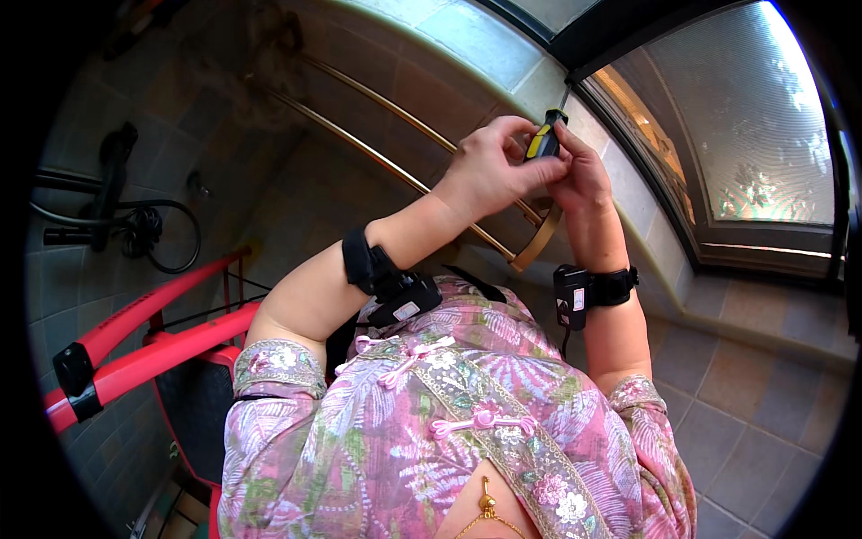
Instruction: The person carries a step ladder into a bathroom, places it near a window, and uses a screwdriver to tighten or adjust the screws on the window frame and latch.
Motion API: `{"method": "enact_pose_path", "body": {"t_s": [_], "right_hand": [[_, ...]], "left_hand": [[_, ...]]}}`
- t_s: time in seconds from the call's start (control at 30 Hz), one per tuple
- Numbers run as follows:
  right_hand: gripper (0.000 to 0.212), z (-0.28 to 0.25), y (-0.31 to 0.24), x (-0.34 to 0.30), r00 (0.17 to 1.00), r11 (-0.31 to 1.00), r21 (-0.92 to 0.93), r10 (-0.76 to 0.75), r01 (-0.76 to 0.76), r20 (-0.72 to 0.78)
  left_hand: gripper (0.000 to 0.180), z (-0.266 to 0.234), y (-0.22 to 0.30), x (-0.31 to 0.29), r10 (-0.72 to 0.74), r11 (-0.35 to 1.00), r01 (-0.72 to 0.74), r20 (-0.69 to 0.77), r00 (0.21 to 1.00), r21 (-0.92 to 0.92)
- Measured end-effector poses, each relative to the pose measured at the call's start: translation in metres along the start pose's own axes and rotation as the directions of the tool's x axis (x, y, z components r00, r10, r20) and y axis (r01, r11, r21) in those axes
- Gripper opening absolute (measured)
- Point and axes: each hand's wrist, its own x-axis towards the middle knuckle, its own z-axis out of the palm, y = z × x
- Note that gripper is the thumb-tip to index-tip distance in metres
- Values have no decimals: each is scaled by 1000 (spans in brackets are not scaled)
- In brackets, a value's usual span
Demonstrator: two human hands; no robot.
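Observation:
A screwdriver (544,140) with a black and yellow handle is between my two hands, above the tiled ledge. Its thin shaft points away from me toward the corner of the dark window frame; whether the tip touches anything I cannot tell. My left hand (496,169) closes on the handle from the left, thumb stretched across its lower end. From the other side my right hand (585,172) grips it, with the thumb high on the handle. Below both hands runs a gold double-bar towel rack (401,168), its curved end bracket (537,242) just under my right wrist.
A dark-framed window (763,117) with a mesh pane stands at the right. A red folding frame (171,350), perhaps a ladder, is close on my left. Beyond it, a black fixture with a coiled cable (144,229) hangs by the tiled wall. Floor tiles (750,467) show at lower right.

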Motion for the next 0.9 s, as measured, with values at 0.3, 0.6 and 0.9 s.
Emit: {"method": "enact_pose_path", "body": {"t_s": [0.3, 0.6, 0.9], "right_hand": [[38, -7, -8, -9, 948, 997, 2, 76, -80, 308], [33, -4, -5, -1, 982, 997, 44, 59, -68, 181], [34, 4, -2, -4, 822, 960, 157, 107, -231, 559]], "left_hand": [[27, 9, 13, -1, -288, 832, 327, 155, 945, -447], [31, -3, 1, 0, -260, 886, 293, 138, 956, -359], [31, 3, 11, -3, -114, 955, 97, -46, 992, -279]]}}
